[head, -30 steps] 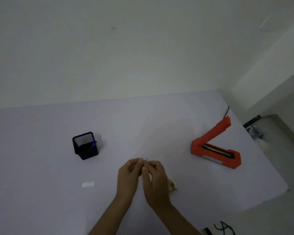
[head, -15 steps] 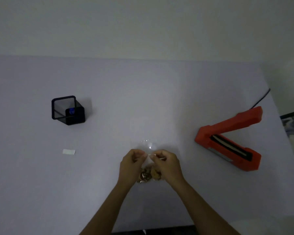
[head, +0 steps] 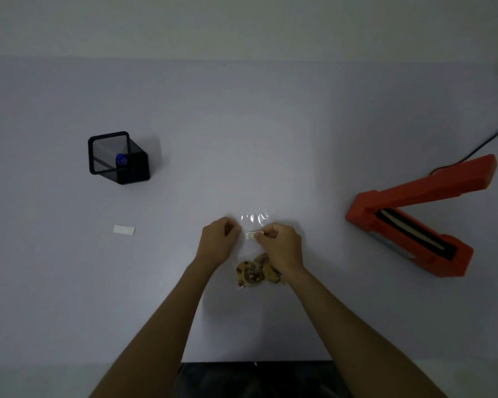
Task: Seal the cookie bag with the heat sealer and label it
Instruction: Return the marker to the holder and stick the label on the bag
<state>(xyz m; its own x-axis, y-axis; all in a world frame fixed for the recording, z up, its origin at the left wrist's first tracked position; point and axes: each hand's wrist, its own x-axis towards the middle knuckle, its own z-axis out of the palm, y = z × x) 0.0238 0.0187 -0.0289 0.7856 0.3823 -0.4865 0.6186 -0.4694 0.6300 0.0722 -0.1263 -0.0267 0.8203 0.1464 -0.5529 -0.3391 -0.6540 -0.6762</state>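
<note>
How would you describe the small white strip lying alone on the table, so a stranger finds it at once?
Start at the black mesh pen holder on the table's left side. Nearer the person lies a small white strip, flat and untouched. Unlike the white label on the cookie bag, no hand is near it.

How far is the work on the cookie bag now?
Sealing cannot be confirmed: the heat sealer stands open and empty at the right. In hand: both the left hand and right hand pinch the clear cookie bag, with a small label at the right fingers. Left: pressing that label flat. A white slip lies unused.
</note>
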